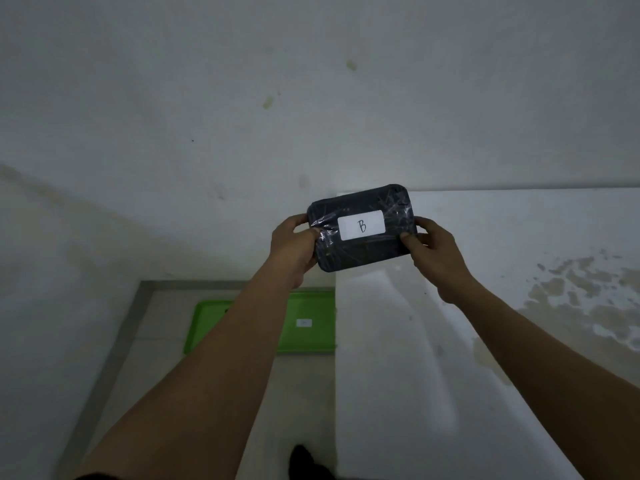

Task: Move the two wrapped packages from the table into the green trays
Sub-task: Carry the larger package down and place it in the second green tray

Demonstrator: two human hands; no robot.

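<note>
A dark package wrapped in clear film carries a white label with the letter B. I hold it up in the air in front of me, face toward the camera. My left hand grips its left end and my right hand grips its right end. Below, on the floor, lies a green tray with a small white label; my left forearm crosses over its left part. Only this one package and one tray show.
A white table fills the lower right, its left edge running down beside the tray. The white wall is stained and peeling at the right. A grey skirting strip borders the tiled floor. My dark shoe shows at the bottom.
</note>
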